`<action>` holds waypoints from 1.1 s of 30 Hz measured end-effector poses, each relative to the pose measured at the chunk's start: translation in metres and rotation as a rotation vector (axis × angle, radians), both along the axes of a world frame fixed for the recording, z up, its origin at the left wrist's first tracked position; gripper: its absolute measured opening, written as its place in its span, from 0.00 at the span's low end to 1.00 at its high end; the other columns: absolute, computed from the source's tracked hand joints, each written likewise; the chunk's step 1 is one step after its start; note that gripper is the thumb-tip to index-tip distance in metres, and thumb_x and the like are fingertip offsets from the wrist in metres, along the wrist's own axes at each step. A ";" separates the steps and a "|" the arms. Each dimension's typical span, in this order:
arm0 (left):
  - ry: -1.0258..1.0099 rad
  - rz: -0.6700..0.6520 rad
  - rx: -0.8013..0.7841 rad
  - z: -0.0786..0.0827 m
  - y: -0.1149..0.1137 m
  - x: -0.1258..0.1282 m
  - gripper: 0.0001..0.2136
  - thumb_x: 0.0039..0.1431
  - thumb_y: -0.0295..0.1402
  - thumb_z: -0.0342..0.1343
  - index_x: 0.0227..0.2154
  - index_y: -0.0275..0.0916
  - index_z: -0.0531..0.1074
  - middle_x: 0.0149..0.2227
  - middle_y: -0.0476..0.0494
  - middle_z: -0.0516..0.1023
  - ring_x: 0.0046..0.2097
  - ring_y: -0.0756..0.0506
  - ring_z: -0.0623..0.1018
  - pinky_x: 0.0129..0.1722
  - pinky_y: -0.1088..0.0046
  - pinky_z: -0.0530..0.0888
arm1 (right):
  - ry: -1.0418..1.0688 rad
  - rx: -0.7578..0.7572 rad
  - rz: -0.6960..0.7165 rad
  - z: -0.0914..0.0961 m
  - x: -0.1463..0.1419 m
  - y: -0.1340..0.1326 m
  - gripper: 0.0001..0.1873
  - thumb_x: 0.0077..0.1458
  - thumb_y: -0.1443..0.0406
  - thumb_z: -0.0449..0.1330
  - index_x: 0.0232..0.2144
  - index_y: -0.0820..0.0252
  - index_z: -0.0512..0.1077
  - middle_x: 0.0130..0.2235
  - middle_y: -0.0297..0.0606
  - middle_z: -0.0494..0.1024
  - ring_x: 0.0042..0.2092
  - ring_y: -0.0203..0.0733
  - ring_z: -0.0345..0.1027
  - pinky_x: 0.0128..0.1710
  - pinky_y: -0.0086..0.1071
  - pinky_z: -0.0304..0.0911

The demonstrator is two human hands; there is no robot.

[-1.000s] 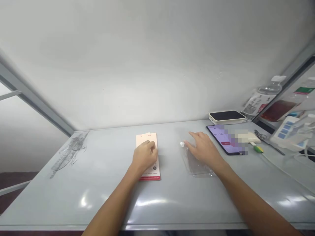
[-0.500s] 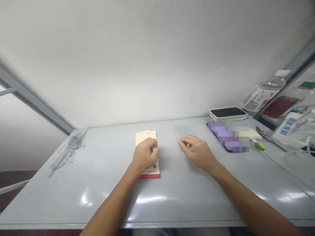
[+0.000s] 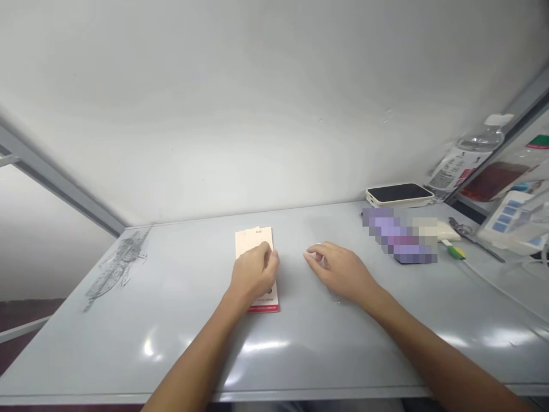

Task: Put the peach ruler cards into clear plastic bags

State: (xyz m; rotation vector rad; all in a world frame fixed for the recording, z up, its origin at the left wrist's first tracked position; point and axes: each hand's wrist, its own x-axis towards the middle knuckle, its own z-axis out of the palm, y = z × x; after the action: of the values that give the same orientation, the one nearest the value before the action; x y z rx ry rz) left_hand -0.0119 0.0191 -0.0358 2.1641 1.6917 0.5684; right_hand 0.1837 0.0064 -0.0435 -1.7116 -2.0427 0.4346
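A cream card-like packet (image 3: 266,307) with a red band along its near edge lies flat on the grey table (image 3: 189,320). My left hand (image 3: 256,269) rests over its middle with the fingers curled in; whatever they may hold is hidden. To the right, my right hand (image 3: 338,268) hovers low over the tabletop, fingers bent, a small gap between thumb and forefinger. Nothing shows in that gap. Part of a clear plastic film (image 3: 337,299) peeks out beneath this hand, mostly covered by it.
A phone in a pale case (image 3: 400,194) lies against the wall at the back right. Before it are a blurred purple item (image 3: 392,236), a white cable (image 3: 493,280) and scissors (image 3: 480,243). Bottles, one a clear bottle (image 3: 467,151), stand in the right corner. Dark scuffs mark the table's left.
My right hand has shifted slightly left and lower, and its thumb and forefinger have parted a little. Less of the clear film shows. The left hand's thumb has lifted slightly; the packet stays put.
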 end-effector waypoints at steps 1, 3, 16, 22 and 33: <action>0.053 0.075 -0.043 0.001 0.001 0.000 0.13 0.56 0.41 0.36 0.24 0.41 0.59 0.23 0.48 0.68 0.23 0.48 0.66 0.23 0.73 0.58 | -0.065 -0.013 -0.069 -0.001 0.003 0.003 0.15 0.55 0.55 0.45 0.34 0.55 0.68 0.33 0.37 0.72 0.30 0.40 0.65 0.28 0.32 0.55; 0.170 0.208 -0.104 0.001 0.004 -0.002 0.18 0.55 0.49 0.35 0.30 0.40 0.60 0.29 0.44 0.70 0.25 0.46 0.69 0.24 0.71 0.60 | -0.176 -0.040 -0.176 -0.003 0.011 0.008 0.16 0.54 0.54 0.45 0.36 0.57 0.66 0.34 0.39 0.72 0.31 0.42 0.66 0.26 0.32 0.55; 0.314 0.379 -0.339 0.004 0.017 -0.029 0.28 0.34 0.58 0.51 0.30 0.38 0.61 0.34 0.34 0.72 0.37 0.36 0.72 0.30 0.65 0.66 | -0.432 -0.221 -0.317 -0.004 0.036 0.019 0.27 0.48 0.44 0.45 0.31 0.62 0.64 0.37 0.48 0.68 0.38 0.51 0.64 0.25 0.35 0.57; 0.280 0.331 -0.385 0.005 0.018 -0.030 0.25 0.35 0.58 0.51 0.26 0.40 0.61 0.29 0.39 0.74 0.30 0.40 0.74 0.25 0.69 0.64 | -0.328 -0.334 -0.318 0.001 0.038 0.022 0.24 0.45 0.45 0.50 0.30 0.60 0.60 0.30 0.43 0.71 0.31 0.48 0.66 0.23 0.34 0.55; -0.041 0.268 -0.368 0.004 0.023 -0.032 0.15 0.46 0.46 0.51 0.32 0.40 0.63 0.35 0.42 0.75 0.30 0.45 0.75 0.22 0.75 0.64 | -0.095 -0.268 -0.346 -0.002 0.045 0.024 0.32 0.42 0.51 0.57 0.47 0.59 0.56 0.33 0.42 0.72 0.34 0.49 0.67 0.25 0.33 0.57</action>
State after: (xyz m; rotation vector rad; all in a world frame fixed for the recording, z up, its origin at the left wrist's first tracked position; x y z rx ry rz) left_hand -0.0443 0.0423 -0.0321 1.6751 1.9050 0.3311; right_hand 0.2284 0.0309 -0.0456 -2.2342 -1.7590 0.5376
